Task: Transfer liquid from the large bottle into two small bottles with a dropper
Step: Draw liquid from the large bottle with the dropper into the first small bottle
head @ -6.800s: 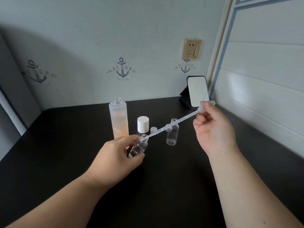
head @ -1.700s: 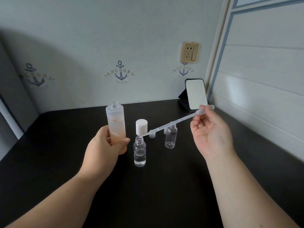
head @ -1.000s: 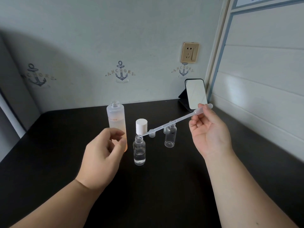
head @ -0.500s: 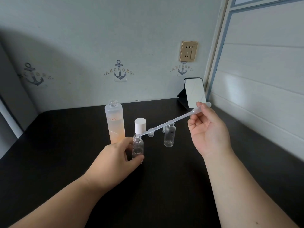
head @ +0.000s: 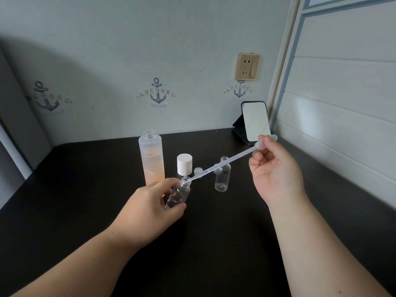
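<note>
My left hand (head: 150, 209) grips a small clear bottle (head: 178, 195) and holds it tilted to the right, with a little clear liquid inside. My right hand (head: 275, 168) pinches the bulb of a long plastic dropper (head: 222, 164), whose tip sits in the tilted bottle's mouth. The large frosted bottle (head: 151, 159) stands open behind my left hand, with peach-coloured liquid in its lower part. A second small clear bottle (head: 222, 177) stands upright and uncapped under the dropper's stem.
A white cap (head: 184, 163) and a small clear cap (head: 198, 170) lie between the bottles on the black table (head: 214, 243). A small mirror on a stand (head: 255, 122) leans in the back right corner. Walls close off the back and right.
My left hand let go of the large bottle, took hold of the near small bottle, lifted and tilted it. The dropper tip now sits in its mouth.
</note>
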